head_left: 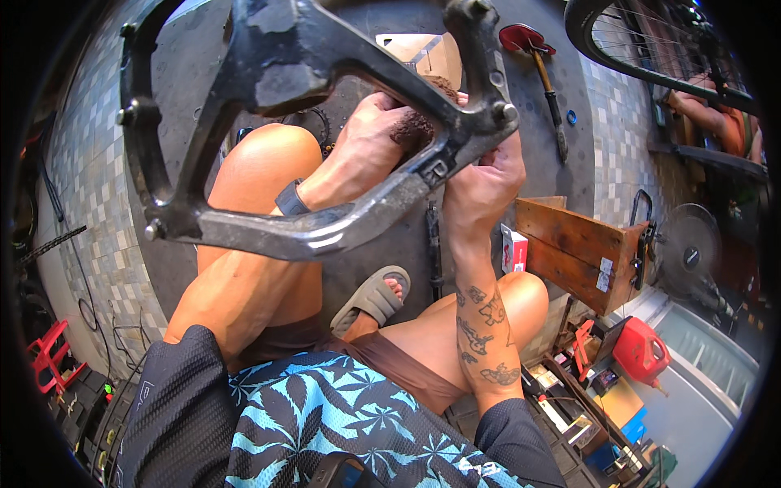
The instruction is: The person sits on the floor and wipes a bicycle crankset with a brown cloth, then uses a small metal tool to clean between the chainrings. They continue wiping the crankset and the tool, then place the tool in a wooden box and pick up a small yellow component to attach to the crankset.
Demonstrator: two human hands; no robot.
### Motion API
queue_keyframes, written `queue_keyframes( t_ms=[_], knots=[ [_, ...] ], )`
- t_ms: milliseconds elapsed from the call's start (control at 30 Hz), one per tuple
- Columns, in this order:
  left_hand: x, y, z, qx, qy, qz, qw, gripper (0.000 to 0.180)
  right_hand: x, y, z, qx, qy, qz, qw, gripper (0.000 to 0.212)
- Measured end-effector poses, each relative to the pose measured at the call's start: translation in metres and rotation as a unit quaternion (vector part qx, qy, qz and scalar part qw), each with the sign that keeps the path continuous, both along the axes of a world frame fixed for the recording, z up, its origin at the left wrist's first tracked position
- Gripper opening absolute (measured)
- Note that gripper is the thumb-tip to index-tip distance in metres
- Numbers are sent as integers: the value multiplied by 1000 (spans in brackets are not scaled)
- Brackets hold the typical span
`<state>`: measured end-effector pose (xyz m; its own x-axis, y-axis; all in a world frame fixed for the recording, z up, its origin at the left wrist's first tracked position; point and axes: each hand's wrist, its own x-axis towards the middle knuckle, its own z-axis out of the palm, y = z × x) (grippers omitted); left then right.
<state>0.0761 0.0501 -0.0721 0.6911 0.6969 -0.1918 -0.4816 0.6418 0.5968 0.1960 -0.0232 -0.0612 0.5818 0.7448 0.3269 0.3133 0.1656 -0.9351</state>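
A black bicycle frame part [325, 232] with scuffed, shiny arms and several bolt ends fills the upper middle, very near me. Beyond it, my left hand [358, 146], with a dark band at the wrist, is closed on a brown rag [412, 128] of fuzzy cloth. My right hand [486, 183] is curled behind the right corner of the frame part, close to the rag. The frame part hides most of its fingers, so what they hold cannot be made out.
A wooden box [569, 244] stands at the right, a red and white carton [513, 249] beside it. On the grey mat [521, 106] lies a wooden-handled tool with a red head [527, 39]. A bicycle wheel [651, 49], another person [716, 118], and a red canister [640, 350] are farther right.
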Motion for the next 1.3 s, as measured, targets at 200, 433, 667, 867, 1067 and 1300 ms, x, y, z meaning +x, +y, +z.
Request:
queue_keyframes(
  t_ms=[200,433,667,867,1067,1300],
  knots=[
    [-11,9,-1,-5,18,-38,999,34,7,-1,10,2,-1,30,1000,18],
    [-13,17,0,4,41,-68,997,37,16,1,8,11,16,88,996,22],
    [-20,23,-11,-20,30,-95,995,38,16,-3,12,-33,56,114,991,24],
    [-31,31,-20,-81,-31,-125,988,36,17,-4,18,-59,101,110,987,25],
    [-22,25,-18,8,67,-117,991,34,17,-4,13,-66,-8,123,990,24],
    [-35,32,-32,-54,20,-100,993,38,23,-4,13,-64,120,136,981,18]
  ],
)
